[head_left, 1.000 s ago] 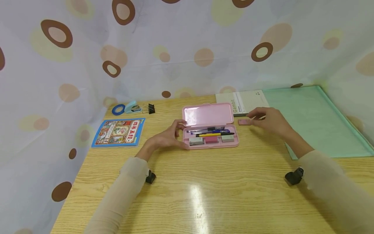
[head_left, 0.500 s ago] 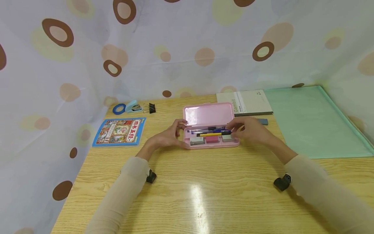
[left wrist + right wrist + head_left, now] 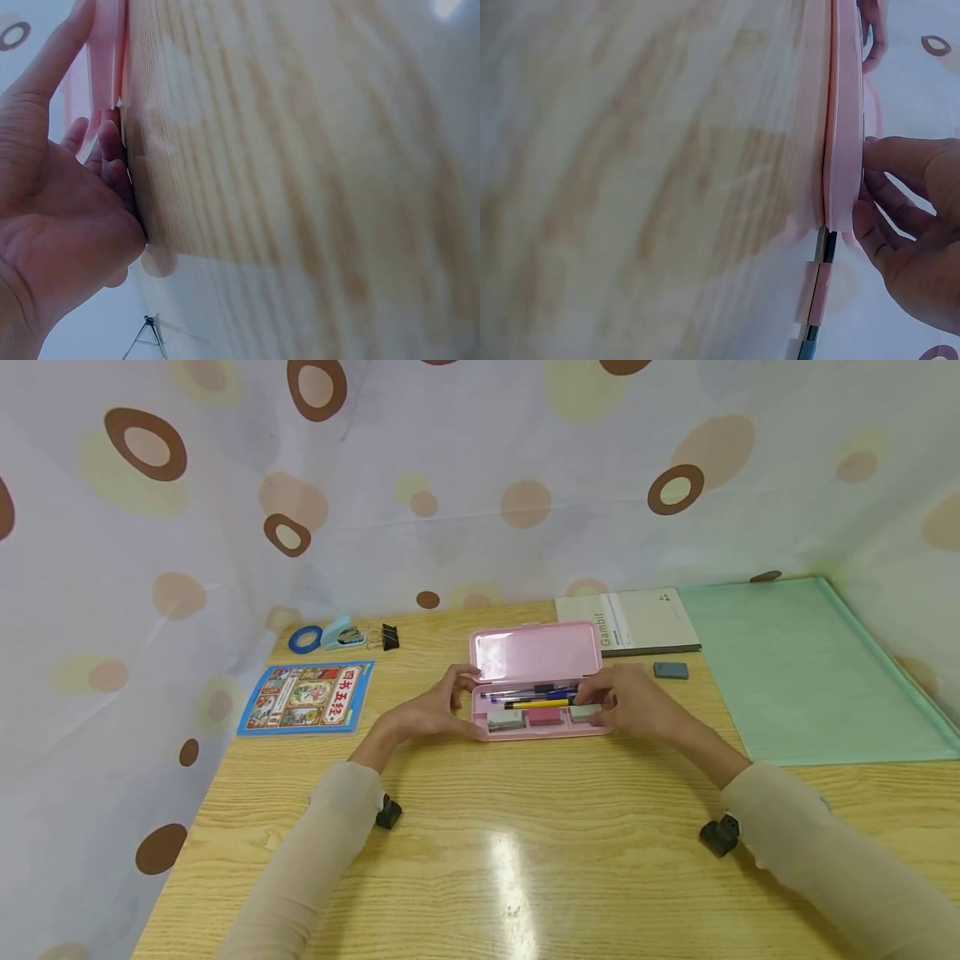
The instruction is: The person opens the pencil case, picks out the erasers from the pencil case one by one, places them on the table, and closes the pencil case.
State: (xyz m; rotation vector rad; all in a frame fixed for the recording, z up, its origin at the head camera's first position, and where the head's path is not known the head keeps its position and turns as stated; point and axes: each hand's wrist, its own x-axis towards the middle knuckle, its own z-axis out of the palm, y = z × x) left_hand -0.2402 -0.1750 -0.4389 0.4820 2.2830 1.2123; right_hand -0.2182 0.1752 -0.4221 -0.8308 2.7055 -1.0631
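A pink pencil case (image 3: pixel 551 734) lies with its lid (image 3: pixel 536 653) raised. It holds a yellow pen (image 3: pixel 536 704) with a black cap, other pens (image 3: pixel 517 695), a grey-white eraser (image 3: pixel 506 720) at left, a pink one (image 3: pixel 545 717) in the middle and another grey-white eraser (image 3: pixel 583 714) at right. My left hand (image 3: pixel 427 712) grips the case's left end, thumb in front, fingers behind. My right hand (image 3: pixel 633 702) reaches in at the right end, fingers about the right eraser; whether they pinch it is hidden. In the right wrist view a loose pink eraser (image 3: pixel 820 294) lies outside the case.
A blue-grey eraser (image 3: pixel 671 670) lies right of the case, before a notebook (image 3: pixel 648 622). Further right is a green mat (image 3: pixel 832 685). At left are a blue booklet (image 3: pixel 306 698), a tape roll (image 3: pixel 304 641), a stapler (image 3: pixel 342 635) and a binder clip (image 3: pixel 390 637).
My right hand has left the loose pink eraser on the table and moved left into the case's right end. The blue-grey eraser has come into sight. My left hand stays on the case.
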